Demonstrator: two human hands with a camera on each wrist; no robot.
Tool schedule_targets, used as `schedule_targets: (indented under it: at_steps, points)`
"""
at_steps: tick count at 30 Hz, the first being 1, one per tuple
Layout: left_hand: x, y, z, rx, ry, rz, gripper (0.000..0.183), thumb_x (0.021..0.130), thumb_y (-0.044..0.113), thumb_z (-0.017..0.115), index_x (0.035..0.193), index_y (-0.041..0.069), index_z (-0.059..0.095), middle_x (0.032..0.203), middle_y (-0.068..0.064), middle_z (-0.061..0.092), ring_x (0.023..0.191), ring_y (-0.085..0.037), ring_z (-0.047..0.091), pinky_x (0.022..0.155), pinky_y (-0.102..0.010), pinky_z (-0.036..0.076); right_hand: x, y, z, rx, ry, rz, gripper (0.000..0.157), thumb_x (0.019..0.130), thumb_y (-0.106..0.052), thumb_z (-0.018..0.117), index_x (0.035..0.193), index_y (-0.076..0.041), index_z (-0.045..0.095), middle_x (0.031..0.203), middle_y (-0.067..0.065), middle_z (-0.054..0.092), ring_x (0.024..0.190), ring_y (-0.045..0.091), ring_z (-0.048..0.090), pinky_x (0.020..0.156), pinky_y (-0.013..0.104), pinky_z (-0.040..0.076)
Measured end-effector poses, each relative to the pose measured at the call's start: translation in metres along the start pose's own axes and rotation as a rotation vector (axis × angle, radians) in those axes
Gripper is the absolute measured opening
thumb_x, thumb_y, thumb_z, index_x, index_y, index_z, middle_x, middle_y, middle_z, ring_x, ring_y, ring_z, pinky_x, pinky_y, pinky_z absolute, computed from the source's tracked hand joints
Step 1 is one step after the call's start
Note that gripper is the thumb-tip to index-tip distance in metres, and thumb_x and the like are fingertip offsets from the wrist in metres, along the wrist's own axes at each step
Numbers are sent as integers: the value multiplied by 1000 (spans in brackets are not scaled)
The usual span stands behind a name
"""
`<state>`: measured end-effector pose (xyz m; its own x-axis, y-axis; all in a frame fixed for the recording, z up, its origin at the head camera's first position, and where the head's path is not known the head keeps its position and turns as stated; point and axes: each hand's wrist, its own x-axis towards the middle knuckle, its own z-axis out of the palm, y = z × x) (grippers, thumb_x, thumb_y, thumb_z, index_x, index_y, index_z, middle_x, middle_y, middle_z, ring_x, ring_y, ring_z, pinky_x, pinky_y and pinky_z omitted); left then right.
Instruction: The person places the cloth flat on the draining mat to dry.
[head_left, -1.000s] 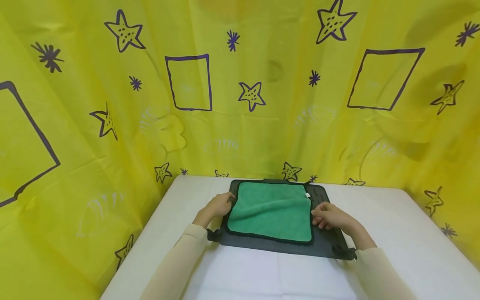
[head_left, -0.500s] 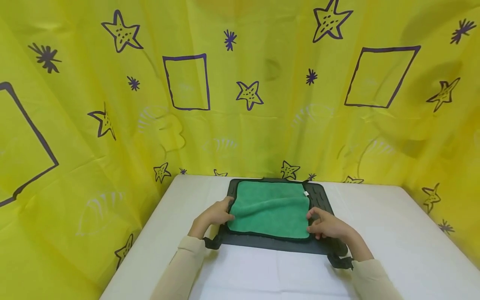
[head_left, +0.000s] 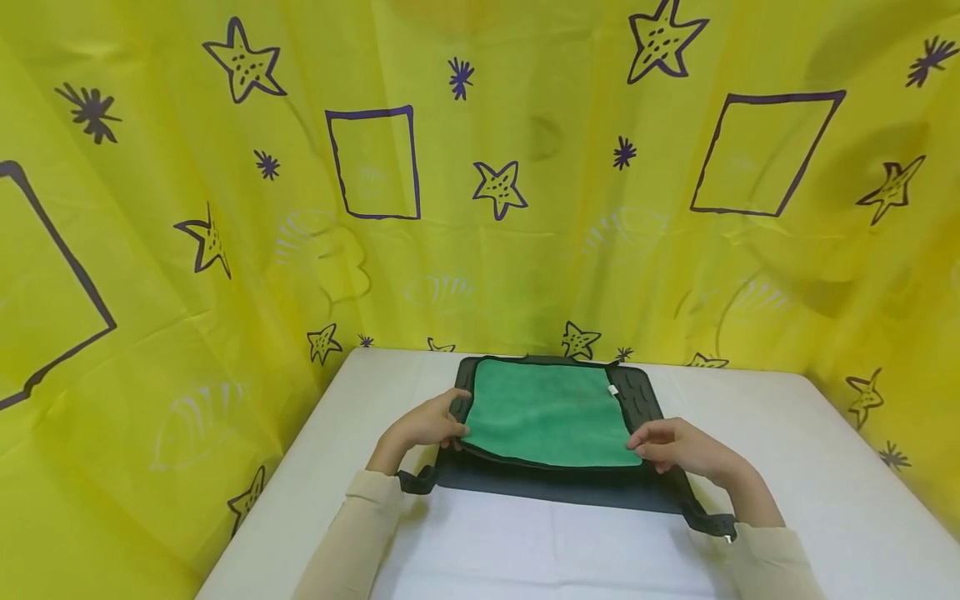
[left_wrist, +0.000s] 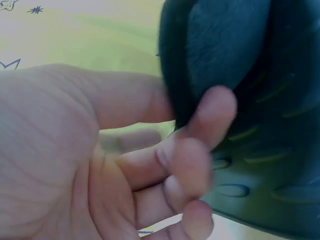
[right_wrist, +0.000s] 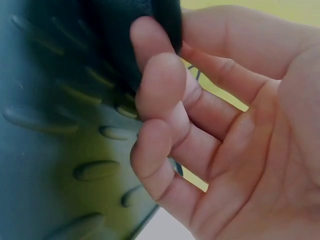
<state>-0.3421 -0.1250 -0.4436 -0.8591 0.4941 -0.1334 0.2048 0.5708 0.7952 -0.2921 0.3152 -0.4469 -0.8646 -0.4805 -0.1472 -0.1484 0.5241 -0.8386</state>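
Observation:
A green cloth (head_left: 547,412) with a black border and a small white tag lies over a dark ridged mat (head_left: 555,490). My left hand (head_left: 423,423) pinches the cloth's near left corner; the left wrist view has the black border (left_wrist: 175,60) between thumb and index finger, the other fingers loosely bent. At the near right corner my right hand (head_left: 693,452) pinches the cloth too. In the right wrist view the dark border (right_wrist: 167,20) sits between thumb and index finger. The near edge is raised over the mat, and raised ridges (right_wrist: 95,170) show beneath.
A white-covered table (head_left: 480,550) bears the mat near its back edge. Behind and at the sides hangs a yellow curtain (head_left: 450,275) printed with stars and squares. Black bands (head_left: 417,481) sit at both wrists.
Both hands have taken hold of the cloth's near corners. Its near edge has risen and moved away from the mat's front, and the crease across its middle has smoothed out.

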Motion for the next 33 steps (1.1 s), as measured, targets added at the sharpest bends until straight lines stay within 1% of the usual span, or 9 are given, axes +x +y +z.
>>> schedule_targets:
  at_steps: [5, 8, 11, 14, 19, 22, 26, 28, 33]
  points:
    - [-3, 0, 0, 31, -79, -5, 28, 92, 9, 60, 120, 7, 59, 78, -8, 63, 60, -21, 62, 59, -33, 52, 0, 1, -1, 18, -18, 7, 26, 94, -23, 60, 108, -1, 67, 95, 13, 64, 74, 16, 58, 66, 31, 52]
    - [-3, 0, -1, 46, -93, 5, 20, 92, 6, 57, 110, 8, 66, 78, -8, 63, 59, -20, 61, 59, -34, 52, 1, 2, 0, 18, -29, 9, 26, 94, -23, 60, 106, -1, 69, 93, 13, 65, 71, 14, 58, 65, 31, 52]
    - [-3, 0, -2, 52, -88, 11, 21, 91, 5, 55, 106, 8, 70, 75, -7, 64, 58, -20, 61, 59, -35, 52, 1, 4, -1, 27, -32, -8, 25, 96, -19, 56, 107, 0, 69, 89, 14, 68, 70, 15, 60, 64, 30, 51]
    - [-3, -1, -2, 54, -83, -2, 21, 90, 4, 54, 103, 7, 71, 73, -7, 65, 57, -20, 60, 58, -33, 52, 1, 7, -2, 49, -44, -27, 25, 97, -14, 53, 110, 2, 67, 89, 17, 69, 72, 18, 62, 65, 31, 51]
    - [-3, -4, 0, 76, -98, -42, 21, 89, 1, 53, 97, 6, 72, 75, -5, 66, 56, -16, 60, 56, -30, 51, 1, 11, -2, 88, -102, -56, 25, 94, -11, 57, 113, 5, 61, 93, 18, 67, 78, 20, 64, 70, 32, 54]
    - [-3, -3, 2, 92, -97, -51, 21, 88, 0, 53, 94, 6, 73, 75, -5, 66, 56, -16, 59, 56, -29, 50, 0, 12, -1, 93, -107, -64, 26, 94, -12, 59, 111, 6, 60, 90, 13, 67, 79, 19, 64, 72, 32, 55]
    - [-5, 1, 2, 105, -85, -54, 20, 89, 0, 53, 93, 5, 73, 74, -5, 65, 56, -17, 59, 56, -30, 50, -2, 10, -1, 66, -88, -56, 26, 94, -15, 59, 107, 7, 60, 86, 8, 66, 78, 19, 64, 71, 32, 55]
    - [-6, 2, 3, 121, -80, -60, 20, 89, 1, 53, 92, 6, 73, 73, -5, 65, 56, -16, 59, 56, -29, 49, -2, 10, 0, 57, -97, -46, 26, 95, -16, 59, 106, 7, 60, 84, 8, 65, 76, 19, 62, 69, 32, 54]
    - [-7, 3, 7, 168, -86, -74, 20, 89, 1, 54, 90, 7, 73, 68, -3, 65, 54, -15, 57, 54, -27, 47, -1, 14, 1, 29, -130, -13, 23, 95, -18, 59, 105, 1, 61, 83, 5, 62, 73, 17, 59, 66, 33, 51]
